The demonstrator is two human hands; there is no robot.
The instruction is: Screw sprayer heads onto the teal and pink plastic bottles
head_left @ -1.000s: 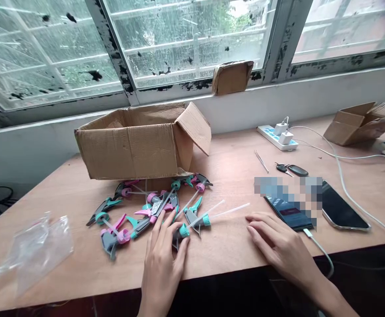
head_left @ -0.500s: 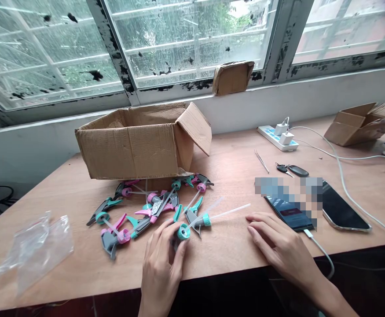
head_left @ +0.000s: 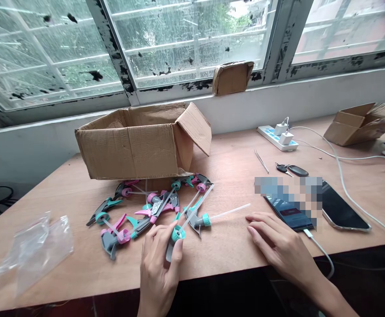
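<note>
Handling a sprayer (head_left: pixel 179 234) in front of the box (head_left: pixel 129 152), left hand (head_left: pixel 157 264) is pinching it; lifting's probably needing straw (head_left: pixel 206 196) clearance, tbh.

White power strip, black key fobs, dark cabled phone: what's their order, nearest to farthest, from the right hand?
1. Dark cabled phone, just beyond the right hand.
2. Black key fobs, beyond the phone.
3. White power strip, farthest back.

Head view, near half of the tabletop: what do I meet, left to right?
Clear plastic bags → nearest pink-collared spray head → left hand (gripping a teal-collared spray head) → right hand → silver-edged phone.
</note>
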